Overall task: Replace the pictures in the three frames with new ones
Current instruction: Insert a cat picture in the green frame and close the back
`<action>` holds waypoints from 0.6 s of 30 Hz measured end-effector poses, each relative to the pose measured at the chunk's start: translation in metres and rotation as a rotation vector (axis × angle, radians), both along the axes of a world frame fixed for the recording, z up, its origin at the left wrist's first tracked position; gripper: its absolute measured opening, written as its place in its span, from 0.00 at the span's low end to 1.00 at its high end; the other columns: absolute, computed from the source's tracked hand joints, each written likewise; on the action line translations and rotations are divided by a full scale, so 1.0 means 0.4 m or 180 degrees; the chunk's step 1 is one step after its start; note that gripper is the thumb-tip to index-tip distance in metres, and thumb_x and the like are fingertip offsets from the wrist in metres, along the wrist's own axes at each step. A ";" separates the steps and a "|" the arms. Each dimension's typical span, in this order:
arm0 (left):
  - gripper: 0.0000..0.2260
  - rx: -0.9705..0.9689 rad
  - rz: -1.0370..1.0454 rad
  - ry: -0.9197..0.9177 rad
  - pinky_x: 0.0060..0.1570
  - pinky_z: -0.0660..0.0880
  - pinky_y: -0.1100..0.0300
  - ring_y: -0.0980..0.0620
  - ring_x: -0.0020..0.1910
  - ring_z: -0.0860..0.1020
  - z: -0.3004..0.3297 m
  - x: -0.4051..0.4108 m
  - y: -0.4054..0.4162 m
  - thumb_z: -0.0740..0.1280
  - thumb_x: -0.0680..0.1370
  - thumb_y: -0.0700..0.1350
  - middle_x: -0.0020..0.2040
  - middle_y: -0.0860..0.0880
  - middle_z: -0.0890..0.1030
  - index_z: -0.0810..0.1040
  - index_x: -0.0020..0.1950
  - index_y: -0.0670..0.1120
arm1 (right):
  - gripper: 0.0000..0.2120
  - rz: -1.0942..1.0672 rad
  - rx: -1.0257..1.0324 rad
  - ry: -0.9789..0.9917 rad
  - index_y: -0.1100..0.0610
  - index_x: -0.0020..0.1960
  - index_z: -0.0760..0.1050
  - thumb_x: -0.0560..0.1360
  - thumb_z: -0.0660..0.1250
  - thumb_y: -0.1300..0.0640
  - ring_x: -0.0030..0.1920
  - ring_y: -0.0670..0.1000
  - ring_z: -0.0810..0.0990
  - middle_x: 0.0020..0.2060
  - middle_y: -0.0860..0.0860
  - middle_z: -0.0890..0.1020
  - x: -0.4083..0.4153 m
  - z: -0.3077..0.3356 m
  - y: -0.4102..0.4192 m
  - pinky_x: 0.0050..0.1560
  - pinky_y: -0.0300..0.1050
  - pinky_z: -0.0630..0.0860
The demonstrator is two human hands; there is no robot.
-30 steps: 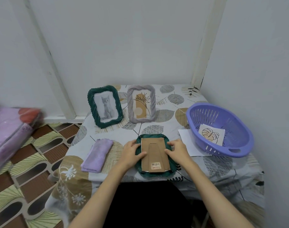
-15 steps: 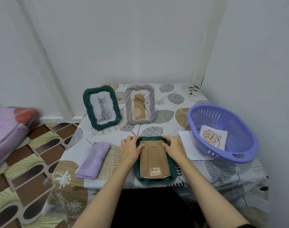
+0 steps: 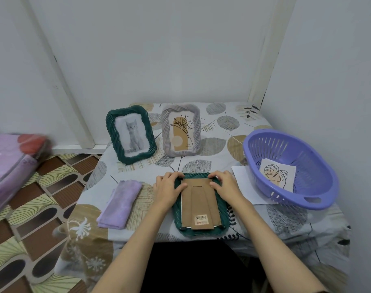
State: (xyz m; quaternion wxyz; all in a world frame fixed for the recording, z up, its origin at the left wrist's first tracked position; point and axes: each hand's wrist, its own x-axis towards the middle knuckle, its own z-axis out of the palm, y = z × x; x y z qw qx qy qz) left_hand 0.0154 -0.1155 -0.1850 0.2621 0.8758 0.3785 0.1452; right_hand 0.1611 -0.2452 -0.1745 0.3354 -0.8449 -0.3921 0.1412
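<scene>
Head view is showing a person sitting at a small table (image 3: 201, 157) covered with a leaf-patterned cloth, working on the first of three frames. A dark green frame (image 3: 201, 205) is lying face down at the near edge, its brown cardboard backing (image 3: 199, 201) and folded stand facing up. The left hand (image 3: 166, 190) is resting on the frame's upper left corner, and the right hand (image 3: 226, 186) is resting on its upper right corner; on both hands the fingers are curling onto the far rim, fingertips near the top edge of the backing, though I cannot tell whether they are gripping a tab.

Judging from this, the step in hand is opening the back. The next move is probably calling for freeing whatever is holding the backing and lifting it out by its top edge.

Two other frames are standing upright at the back, side by side: a green frame with a kitten picture (image 3: 131, 135) and a grey frame with a plant print (image 3: 181, 131). A new leaf picture (image 3: 277, 173) is lying in the purple basket (image 3: 319, 187) at the right, with a white sheet (image 3: 243, 182) tucked partly beneath it. A folded lilac cloth (image 3: 119, 204) is lying left of the hands.
</scene>
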 end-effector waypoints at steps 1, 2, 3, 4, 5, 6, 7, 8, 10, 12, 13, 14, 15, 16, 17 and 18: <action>0.14 0.0014 0.0017 -0.0035 0.54 0.64 0.55 0.46 0.59 0.66 -0.001 -0.001 -0.001 0.64 0.75 0.55 0.59 0.53 0.74 0.73 0.59 0.55 | 0.12 0.0024 0.0018 -0.0030 0.57 0.57 0.77 0.73 0.67 0.62 0.48 0.48 0.69 0.46 0.52 0.70 0.001 -0.003 0.000 0.54 0.38 0.65; 0.14 0.0031 0.0035 -0.0062 0.53 0.64 0.55 0.46 0.59 0.67 -0.001 -0.002 -0.003 0.64 0.75 0.55 0.59 0.53 0.75 0.73 0.59 0.55 | 0.12 0.0037 0.0041 -0.0048 0.57 0.57 0.77 0.74 0.67 0.62 0.47 0.47 0.68 0.45 0.52 0.70 0.002 -0.004 -0.001 0.53 0.37 0.65; 0.14 0.0043 0.0057 -0.0085 0.53 0.64 0.55 0.46 0.59 0.67 -0.002 -0.002 -0.003 0.65 0.75 0.55 0.59 0.53 0.75 0.73 0.59 0.55 | 0.12 0.0037 0.0074 -0.0055 0.57 0.57 0.77 0.74 0.67 0.61 0.47 0.47 0.67 0.45 0.52 0.69 0.001 -0.006 -0.002 0.52 0.38 0.65; 0.14 0.0055 0.0078 -0.0104 0.52 0.63 0.56 0.46 0.59 0.67 -0.003 -0.003 -0.004 0.65 0.75 0.55 0.59 0.53 0.75 0.73 0.59 0.54 | 0.13 0.0024 0.0105 -0.0050 0.57 0.58 0.76 0.74 0.66 0.61 0.47 0.47 0.67 0.45 0.51 0.69 0.000 -0.007 -0.003 0.51 0.38 0.64; 0.14 0.0069 0.0101 -0.0118 0.51 0.63 0.56 0.46 0.59 0.67 -0.003 -0.003 -0.006 0.65 0.75 0.55 0.58 0.53 0.76 0.73 0.58 0.53 | 0.14 -0.0001 0.0146 -0.0045 0.56 0.60 0.76 0.74 0.66 0.61 0.46 0.47 0.67 0.45 0.51 0.69 -0.002 -0.009 -0.005 0.49 0.37 0.64; 0.14 0.0082 0.0121 -0.0130 0.51 0.63 0.56 0.47 0.59 0.67 -0.003 -0.005 -0.010 0.65 0.75 0.55 0.58 0.53 0.76 0.73 0.58 0.52 | 0.15 -0.0034 0.0182 -0.0040 0.56 0.61 0.74 0.74 0.66 0.60 0.46 0.47 0.67 0.45 0.51 0.69 -0.003 -0.011 -0.007 0.48 0.37 0.63; 0.13 0.0091 0.0137 -0.0134 0.50 0.62 0.57 0.47 0.59 0.68 -0.004 -0.006 -0.013 0.64 0.75 0.55 0.58 0.53 0.76 0.73 0.57 0.52 | 0.17 -0.0071 0.0222 -0.0044 0.56 0.62 0.73 0.74 0.67 0.59 0.45 0.47 0.67 0.45 0.50 0.69 -0.006 -0.014 -0.009 0.48 0.37 0.63; 0.13 0.0092 0.0142 -0.0119 0.50 0.62 0.57 0.47 0.59 0.68 -0.003 -0.007 -0.016 0.64 0.75 0.56 0.58 0.53 0.77 0.73 0.57 0.51 | 0.18 -0.0124 0.0254 -0.0034 0.55 0.63 0.71 0.74 0.67 0.59 0.45 0.47 0.67 0.45 0.50 0.70 -0.009 -0.015 -0.012 0.48 0.38 0.63; 0.13 0.0089 0.0111 -0.0073 0.51 0.63 0.56 0.47 0.59 0.67 -0.003 -0.012 -0.021 0.62 0.76 0.55 0.59 0.52 0.77 0.73 0.57 0.51 | 0.21 -0.0237 0.0337 0.0124 0.56 0.66 0.69 0.74 0.67 0.57 0.44 0.48 0.69 0.47 0.51 0.71 -0.016 -0.011 -0.022 0.47 0.40 0.65; 0.13 0.0046 0.0092 -0.0179 0.54 0.63 0.56 0.47 0.60 0.67 -0.003 -0.023 -0.026 0.61 0.77 0.54 0.61 0.52 0.76 0.73 0.58 0.50 | 0.22 -0.0226 0.0407 0.0335 0.56 0.67 0.68 0.74 0.68 0.57 0.47 0.50 0.72 0.51 0.54 0.73 -0.022 -0.001 -0.036 0.50 0.40 0.67; 0.13 0.0018 0.0071 -0.0281 0.56 0.63 0.56 0.47 0.61 0.67 -0.002 -0.033 -0.029 0.61 0.77 0.54 0.61 0.52 0.75 0.74 0.59 0.51 | 0.22 -0.0161 0.0415 0.0341 0.56 0.66 0.69 0.74 0.68 0.57 0.51 0.51 0.73 0.54 0.54 0.73 -0.026 0.004 -0.047 0.52 0.40 0.68; 0.13 0.0003 0.0027 -0.0360 0.58 0.63 0.55 0.47 0.61 0.67 -0.004 -0.044 -0.032 0.62 0.77 0.54 0.62 0.53 0.75 0.74 0.58 0.51 | 0.20 -0.0069 0.0402 0.0280 0.55 0.65 0.71 0.73 0.68 0.58 0.55 0.52 0.73 0.56 0.55 0.73 -0.030 0.006 -0.061 0.56 0.41 0.69; 0.12 0.0007 -0.0071 -0.0404 0.59 0.63 0.55 0.48 0.62 0.67 -0.006 -0.057 -0.034 0.64 0.76 0.54 0.62 0.54 0.75 0.76 0.57 0.52 | 0.18 0.0045 0.0378 0.0168 0.54 0.62 0.74 0.72 0.69 0.59 0.57 0.53 0.73 0.57 0.54 0.74 -0.035 0.008 -0.075 0.60 0.43 0.69; 0.12 -0.0031 -0.0216 -0.0393 0.61 0.64 0.54 0.49 0.61 0.68 -0.008 -0.071 -0.037 0.65 0.74 0.56 0.60 0.56 0.76 0.77 0.54 0.53 | 0.16 0.0149 0.0313 0.0045 0.53 0.59 0.77 0.71 0.70 0.59 0.58 0.52 0.72 0.56 0.53 0.74 -0.042 0.011 -0.092 0.63 0.46 0.69; 0.13 -0.0085 -0.0410 -0.0379 0.62 0.64 0.51 0.50 0.60 0.70 -0.011 -0.085 -0.040 0.65 0.71 0.60 0.57 0.57 0.78 0.79 0.51 0.55 | 0.14 0.0261 0.0222 -0.0066 0.52 0.56 0.79 0.71 0.71 0.59 0.58 0.52 0.72 0.55 0.52 0.74 -0.050 0.015 -0.110 0.64 0.47 0.68; 0.15 -0.0154 -0.0585 -0.0354 0.62 0.65 0.48 0.51 0.58 0.72 -0.013 -0.099 -0.044 0.63 0.69 0.63 0.54 0.58 0.79 0.80 0.47 0.57 | 0.12 0.0375 0.0103 -0.0141 0.52 0.54 0.80 0.70 0.71 0.59 0.57 0.50 0.72 0.54 0.51 0.75 -0.061 0.022 -0.128 0.63 0.46 0.68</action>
